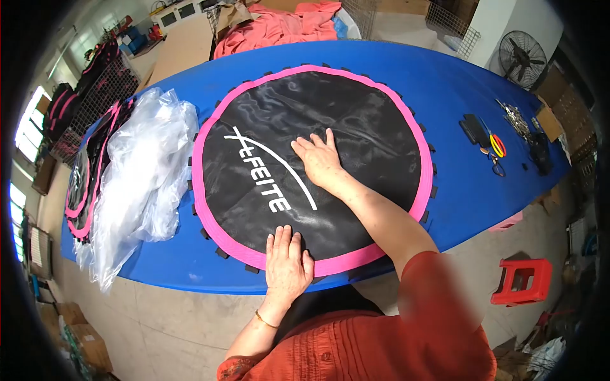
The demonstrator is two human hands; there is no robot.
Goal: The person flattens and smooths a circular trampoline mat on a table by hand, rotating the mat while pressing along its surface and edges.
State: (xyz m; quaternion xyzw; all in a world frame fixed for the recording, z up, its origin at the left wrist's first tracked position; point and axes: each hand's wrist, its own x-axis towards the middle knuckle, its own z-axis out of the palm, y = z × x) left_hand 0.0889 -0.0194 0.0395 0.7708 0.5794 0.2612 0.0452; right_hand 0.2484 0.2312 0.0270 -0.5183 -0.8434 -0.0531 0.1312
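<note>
A round black trampoline mat (362,197) with a pink border and white lettering lies flat on the blue table (467,190). Small black tabs stick out all around its edge. My left hand (288,263) rests flat on the near pink border, fingers stretched towards the lettering. Near the middle of the mat, my right hand (319,162) presses down with its fingers spread, to the right of the lettering. Neither hand holds anything.
Clear plastic bags (143,171) are heaped left of the mat, beside more pink-edged mats (79,222). On the right lie scissors (497,146), a black object (473,129) and metal pieces (516,120). A red stool (521,282) and a fan (522,58) stand beyond the table.
</note>
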